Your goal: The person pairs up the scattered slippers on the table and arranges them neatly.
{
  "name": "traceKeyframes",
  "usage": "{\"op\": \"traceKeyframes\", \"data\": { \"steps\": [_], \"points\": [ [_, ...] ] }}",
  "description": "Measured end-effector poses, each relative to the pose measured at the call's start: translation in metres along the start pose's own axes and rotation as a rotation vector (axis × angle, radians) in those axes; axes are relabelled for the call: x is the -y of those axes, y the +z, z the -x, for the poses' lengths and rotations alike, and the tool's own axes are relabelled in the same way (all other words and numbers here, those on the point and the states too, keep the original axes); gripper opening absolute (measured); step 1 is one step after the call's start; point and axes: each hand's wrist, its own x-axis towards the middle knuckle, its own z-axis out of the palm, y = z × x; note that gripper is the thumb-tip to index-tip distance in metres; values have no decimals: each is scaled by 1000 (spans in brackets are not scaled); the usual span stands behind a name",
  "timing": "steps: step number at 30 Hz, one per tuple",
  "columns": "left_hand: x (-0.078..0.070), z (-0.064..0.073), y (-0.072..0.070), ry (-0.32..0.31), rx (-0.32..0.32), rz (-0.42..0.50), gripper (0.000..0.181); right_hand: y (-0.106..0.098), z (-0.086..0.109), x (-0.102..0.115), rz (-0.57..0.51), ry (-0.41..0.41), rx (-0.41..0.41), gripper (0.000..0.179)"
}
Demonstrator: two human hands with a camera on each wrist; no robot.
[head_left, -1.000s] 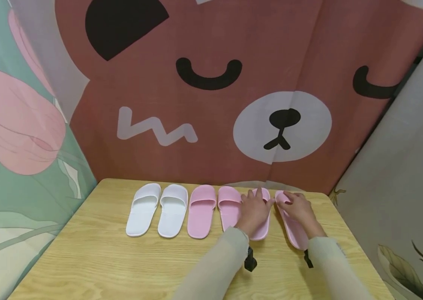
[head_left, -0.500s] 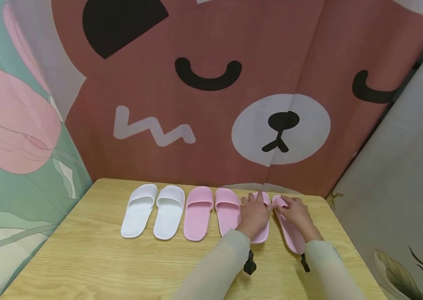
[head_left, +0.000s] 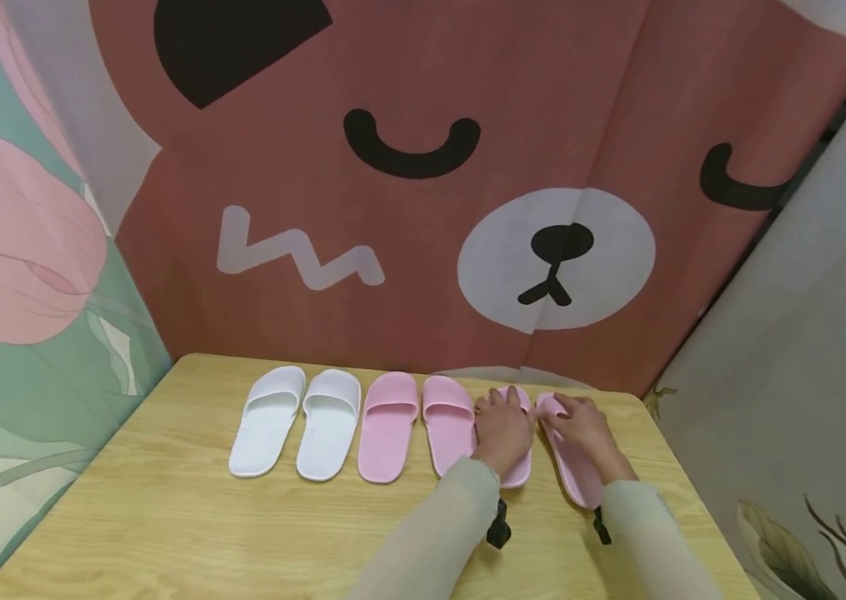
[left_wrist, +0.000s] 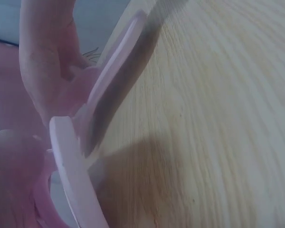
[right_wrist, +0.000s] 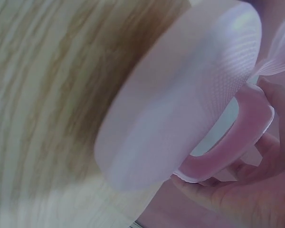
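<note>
In the head view, two pairs of pink slippers and a pair of white slippers stand in one row along the back of the wooden table (head_left: 190, 517). My left hand (head_left: 503, 429) lies over the third pink slipper (head_left: 518, 473), its fingers spread across the strap and its thumb at the right side, holding it. The rightmost pink slipper (head_left: 580, 479) is gripped at its strap by my right hand (head_left: 580, 429). It sits slanted, toe towards its neighbour. In the right wrist view, the fingers (right_wrist: 280, 102) reach around the pink strap (right_wrist: 247, 128).
Left of my hands stand two more pink slippers, the nearer one (head_left: 448, 425) partly behind my left hand, the other (head_left: 387, 437) beyond it. Then come the white slippers (head_left: 328, 433). A bear-print curtain (head_left: 423, 317) hangs right behind the table's back edge.
The rightmost pink slipper has shifted slightly left with my right hand, narrowing the gap to its neighbour. The head view has turned a little, and both hands keep their places on the straps.
</note>
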Motion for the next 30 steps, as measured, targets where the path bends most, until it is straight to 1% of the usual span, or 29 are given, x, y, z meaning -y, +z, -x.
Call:
{"op": "traceKeyframes", "data": {
  "steps": [3,7,10,12,15,21,23,28,30],
  "points": [
    [1,-1,4,8,-2,-21,69,5,0,0,8,8,6,71],
    [2,-3,8,68,9,-110,69,7,-1,1,11,11,1,69],
    [3,-3,8,118,8,-189,68,7,-3,3,11,4,-6,68],
    [3,-2,7,126,-1,-202,66,7,-3,3,13,3,-6,67],
    [2,-2,6,131,-5,-187,64,7,-5,3,29,4,-2,66],
    [3,1,1,124,-33,-141,58,7,-6,5,31,7,14,64],
    [4,2,0,120,-37,-123,58,7,-6,5,37,-1,19,62],
    [4,0,1,86,-7,-62,61,6,-7,6,39,-8,24,60],
    [3,-1,2,68,14,-43,62,6,-6,7,26,8,30,61]
  ]
}}
